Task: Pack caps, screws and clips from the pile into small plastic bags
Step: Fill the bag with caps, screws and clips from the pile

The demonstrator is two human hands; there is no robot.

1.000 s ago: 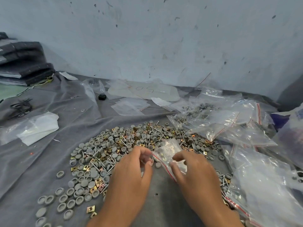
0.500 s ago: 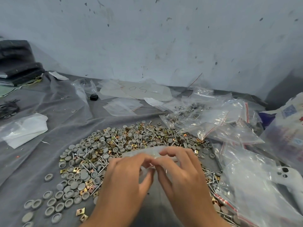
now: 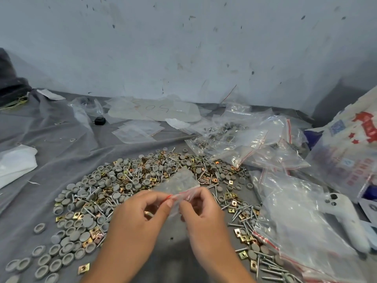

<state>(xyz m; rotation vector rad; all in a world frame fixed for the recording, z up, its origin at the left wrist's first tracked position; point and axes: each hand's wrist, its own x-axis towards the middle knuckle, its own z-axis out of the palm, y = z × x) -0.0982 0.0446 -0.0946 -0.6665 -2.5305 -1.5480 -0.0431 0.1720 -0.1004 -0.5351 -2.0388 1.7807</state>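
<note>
A wide pile (image 3: 130, 180) of grey round caps, silver screws and gold square clips lies spread on the grey cloth (image 3: 51, 144). Just above its near edge I hold a small clear plastic bag (image 3: 180, 181) with a red zip strip. My left hand (image 3: 140, 217) pinches the strip's left end between thumb and fingers. Beside it, my right hand (image 3: 201, 211) pinches the right part of the strip. The bag's body stands up and away from my hands. I cannot tell what is inside it.
Larger clear zip bags (image 3: 255, 144), some holding parts, are heaped at the right and near right. A white handheld controller (image 3: 346, 217) lies at the right edge by a printed sack (image 3: 350, 144). Flat empty bags (image 3: 138, 129) and white cloth (image 3: 16, 162) lie farther back and left.
The bag has turned: it hung down between my hands a second ago and now sticks up away from me. Both hands came together at its red strip. The view has shifted right.
</note>
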